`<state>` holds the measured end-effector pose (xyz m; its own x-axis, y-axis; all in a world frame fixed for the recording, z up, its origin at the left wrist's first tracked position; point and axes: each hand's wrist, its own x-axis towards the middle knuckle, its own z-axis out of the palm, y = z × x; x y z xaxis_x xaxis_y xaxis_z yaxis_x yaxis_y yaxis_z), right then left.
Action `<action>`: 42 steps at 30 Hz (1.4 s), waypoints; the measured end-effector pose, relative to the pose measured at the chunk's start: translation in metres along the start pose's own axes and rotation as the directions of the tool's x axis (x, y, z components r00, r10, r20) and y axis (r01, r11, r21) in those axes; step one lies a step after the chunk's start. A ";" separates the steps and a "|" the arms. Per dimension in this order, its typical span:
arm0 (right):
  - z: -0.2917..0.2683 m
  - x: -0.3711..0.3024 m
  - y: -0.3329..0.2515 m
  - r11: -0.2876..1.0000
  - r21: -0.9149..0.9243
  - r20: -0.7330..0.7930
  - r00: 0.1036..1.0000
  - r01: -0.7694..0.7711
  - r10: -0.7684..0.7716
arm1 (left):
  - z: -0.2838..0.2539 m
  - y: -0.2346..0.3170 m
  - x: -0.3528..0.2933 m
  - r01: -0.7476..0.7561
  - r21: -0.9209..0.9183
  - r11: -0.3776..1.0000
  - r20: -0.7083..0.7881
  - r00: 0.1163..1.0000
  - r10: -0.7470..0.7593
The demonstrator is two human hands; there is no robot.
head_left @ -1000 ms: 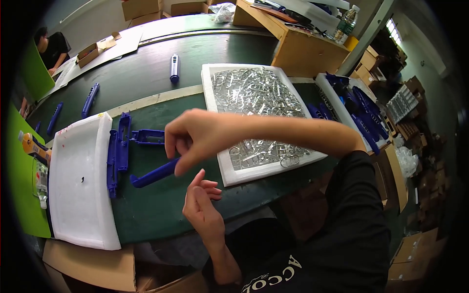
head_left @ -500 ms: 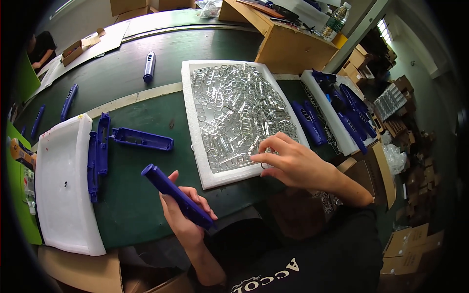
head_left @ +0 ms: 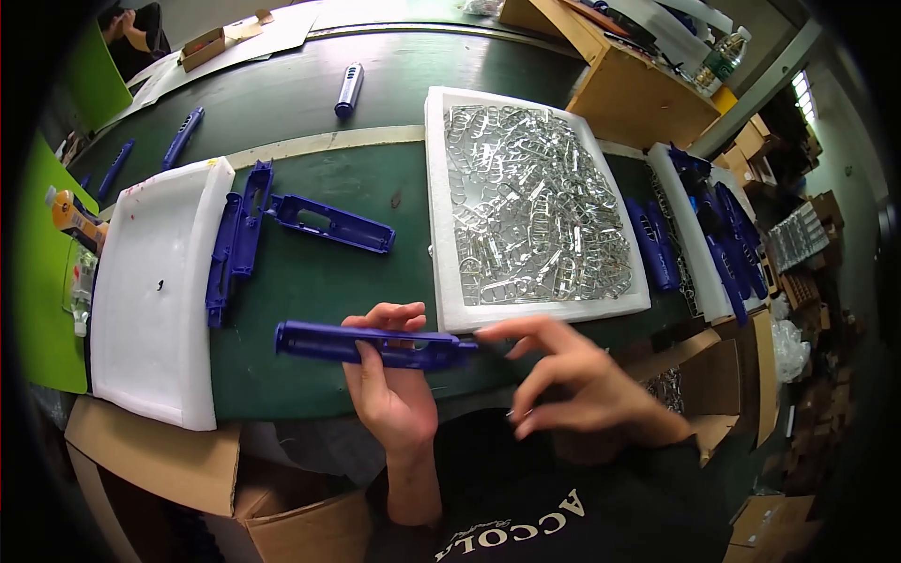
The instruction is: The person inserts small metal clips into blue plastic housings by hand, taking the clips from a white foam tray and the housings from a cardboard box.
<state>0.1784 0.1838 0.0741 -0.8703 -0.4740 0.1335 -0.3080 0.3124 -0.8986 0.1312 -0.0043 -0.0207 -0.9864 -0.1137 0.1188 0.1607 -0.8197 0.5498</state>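
Observation:
My left hand (head_left: 392, 399) grips a long blue plastic housing (head_left: 310, 339) held level above the table's front edge, thumb in front and fingers behind. A slot in its side faces me. Close by its right end is my right hand (head_left: 587, 380), slightly blurred. Its index finger reaches toward the housing's tip, while thumb and another finger pinch a small shiny metal piece (head_left: 513, 414), mostly hidden. Beyond it lies a white foam tray (head_left: 437, 202) full of loose metal clips (head_left: 540, 206).
Open blue half-shells (head_left: 333, 223) lie left of centre beside a white foam box lid (head_left: 141, 300). More blue housings (head_left: 349, 89) rest farther back, and others (head_left: 654, 246) at the right by a second foam tray (head_left: 699, 253). Cardboard boxes (head_left: 160, 455) stand below the table edge.
My right hand has left the clip tray and come down beside the housing's end. My left hand has turned the housing from slanted to nearly level. The view has shifted, moving the table contents rightward.

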 end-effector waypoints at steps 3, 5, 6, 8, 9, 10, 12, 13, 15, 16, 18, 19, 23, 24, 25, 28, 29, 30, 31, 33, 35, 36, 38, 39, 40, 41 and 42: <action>0.045 0.013 0.017 0.991 -0.111 -0.269 0.958 0.069 -0.097 | 0.007 -0.004 -0.005 0.097 -0.215 0.972 0.159 0.985 -0.063; 0.054 0.026 0.025 0.997 -0.032 -0.366 0.928 0.070 -0.077 | 0.000 0.000 -0.008 0.154 -0.286 0.946 0.232 0.969 -0.087; 0.054 0.035 0.023 0.990 -0.044 -0.374 0.917 0.130 -0.137 | -0.003 0.002 -0.010 0.113 -0.260 0.959 0.239 0.970 -0.049; 0.047 0.034 0.017 0.997 0.011 -0.394 0.916 0.082 -0.071 | 0.002 0.001 -0.015 0.096 -0.254 0.963 0.268 0.963 -0.025; 0.039 0.034 0.014 0.998 0.062 -0.377 0.926 0.029 -0.003 | 0.005 0.003 -0.015 0.094 -0.187 0.978 0.233 0.971 -0.049; 0.027 0.031 0.014 0.998 -0.006 -0.376 0.924 0.067 -0.064 | 0.006 0.007 -0.014 0.092 -0.113 0.989 0.193 0.979 -0.069; 0.002 0.023 0.005 0.996 -0.076 -0.352 0.934 0.040 -0.064 | -0.002 0.021 -0.009 0.139 -0.049 0.989 0.303 0.946 -0.118; -0.009 0.019 0.002 0.996 -0.081 -0.354 0.933 0.037 -0.063 | -0.007 0.029 -0.007 0.164 0.025 0.986 0.386 0.908 -0.161; -0.024 0.013 -0.001 0.946 -0.299 -0.075 0.986 0.123 -0.152 | -0.016 0.045 -0.002 0.195 0.121 0.973 0.446 0.865 -0.229; -0.026 0.011 -0.001 0.958 -0.260 0.009 0.992 0.123 -0.125 | -0.013 0.053 -0.002 0.246 0.253 0.936 0.550 0.759 -0.348; -0.025 0.015 -0.001 0.927 -0.332 0.061 0.984 0.177 -0.166 | -0.006 0.057 -0.008 0.268 0.496 0.826 0.550 0.638 -0.538; -0.023 0.018 0.000 0.889 -0.393 0.116 0.972 0.234 -0.204 | -0.005 0.054 -0.009 0.272 0.498 0.824 0.547 0.639 -0.542; -0.029 0.042 -0.026 0.796 -0.484 -0.122 0.873 0.363 -0.472 | 0.008 0.046 -0.003 0.429 0.633 0.645 0.289 0.642 -0.710; -0.030 0.037 -0.026 0.843 -0.449 -0.254 0.861 0.298 -0.440 | 0.009 0.041 -0.002 0.421 0.596 0.683 0.262 0.702 -0.662; -0.032 0.033 -0.025 0.885 -0.401 -0.380 0.837 0.235 -0.394 | 0.011 0.037 -0.002 0.403 0.562 0.722 0.234 0.760 -0.607; -0.003 0.039 0.006 0.975 -0.136 -0.721 0.658 0.176 -0.219 | 0.011 0.028 -0.002 0.385 0.536 0.751 0.208 0.802 -0.560; 0.008 0.044 0.014 0.980 -0.120 -0.708 0.678 0.159 -0.197 | 0.011 0.028 -0.003 0.393 0.526 0.754 0.179 0.816 -0.550; 0.019 0.048 0.017 0.985 -0.119 -0.690 0.702 0.128 -0.175 | 0.011 0.027 -0.004 0.367 0.535 0.761 0.168 0.837 -0.521; 0.029 0.053 0.019 0.988 -0.123 -0.674 0.723 0.094 -0.152 | 0.009 0.025 -0.006 0.342 0.543 0.767 0.161 0.854 -0.495; 0.043 0.064 0.027 0.980 -0.177 -0.671 0.718 0.089 -0.186 | 0.006 0.022 -0.008 0.312 0.520 0.795 0.165 0.877 -0.451; 0.051 0.071 0.030 0.932 -0.327 -0.694 0.629 0.157 -0.349 | 0.007 0.023 -0.011 0.279 0.493 0.824 0.164 0.900 -0.403; 0.053 0.073 0.031 0.912 -0.393 -0.677 0.634 0.119 -0.374 | 0.005 0.023 -0.010 0.267 0.494 0.828 0.179 0.900 -0.397; 0.054 0.076 0.033 0.910 -0.402 -0.676 0.637 0.102 -0.370 | 0.005 0.020 -0.008 0.245 0.511 0.824 0.165 0.913 -0.373; 0.054 0.076 0.035 0.908 -0.411 -0.679 0.637 0.081 -0.364 | 0.006 0.019 -0.008 0.225 0.529 0.818 0.155 0.922 -0.354; 0.054 0.075 0.036 0.909 -0.412 -0.676 0.648 0.062 -0.351 | 0.007 0.018 -0.008 0.224 0.526 0.820 0.153 0.924 -0.351; 0.054 0.076 0.038 0.908 -0.413 -0.672 0.651 0.065 -0.352 | 0.008 0.018 -0.007 0.226 0.534 0.815 0.119 0.934 -0.337; 0.054 0.076 0.041 0.897 -0.433 -0.669 0.637 0.085 -0.383 | 0.009 0.017 -0.007 0.230 0.541 0.809 0.085 0.942 -0.324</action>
<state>0.1202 0.1156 0.0249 -0.6939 0.1289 0.7085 -0.5164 0.5966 -0.6143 0.1414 -0.0123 -0.0045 -0.9785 0.2060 0.0037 -0.0777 -0.3852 0.9196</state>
